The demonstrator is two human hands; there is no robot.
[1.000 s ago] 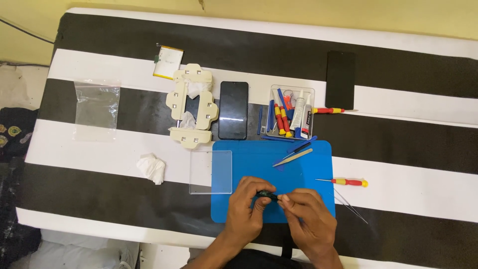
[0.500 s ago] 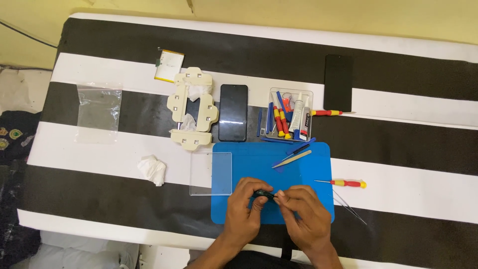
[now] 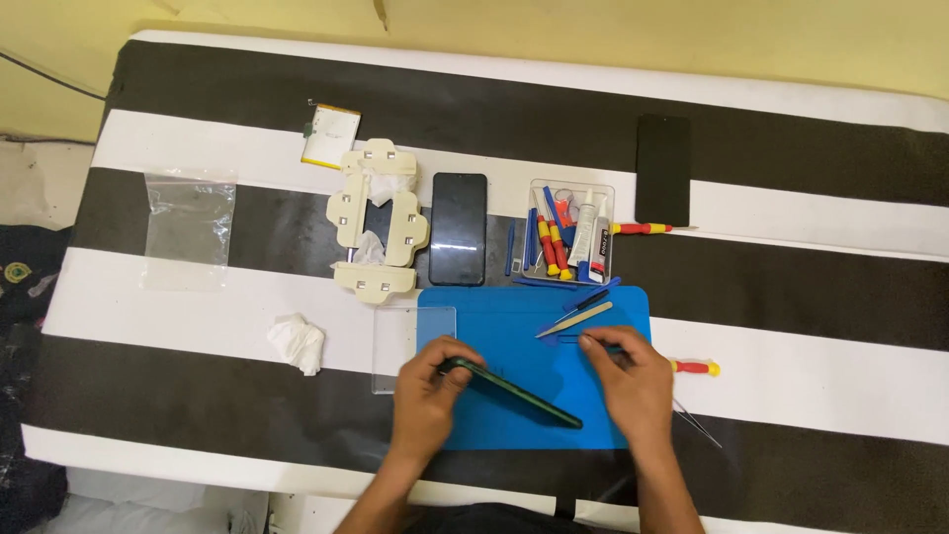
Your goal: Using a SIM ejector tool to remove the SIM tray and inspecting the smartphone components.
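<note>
Phone [image 3: 514, 391]: thin, dark slab with a green-tinted edge, held up on its long side over the blue mat [image 3: 603, 415], running diagonally from the left hand down toward the mat's lower middle. Edge-on to the camera, so neither face can be read.

Left hand [image 3: 427, 388]: fingers closed around the phone's upper-left end, thumb on the near side; this grip carries the phone. Right hand [image 3: 625, 378]: not on the phone. Its fingertips are pinched together near a slim blue tool [image 3: 589, 341] on the mat; whether they have hold of it cannot be told.

Handling judgement: with the phone on edge and gripped at one end only, the lower corner should stay bedded on the mat so it does not pivot or slip. Pressure belongs on the frame, not the faces. A tool brought to the seam would go best shallow and along the edge.

Around it: a flat beige pry tool [image 3: 583, 317] just above the right hand; a clear plate [image 3: 395, 341] overlapping the mat's left edge; a red-and-yellow screwdriver [image 3: 697, 368] just off the mat's right side. Farther up the striped desk [image 3: 791, 287]: clear tool tray [image 3: 573, 232], second dark phone [image 3: 459, 227], cream clamp jig [image 3: 378, 220], black panel [image 3: 662, 183], crumpled tissue [image 3: 297, 341], plastic bag [image 3: 188, 222].
</note>
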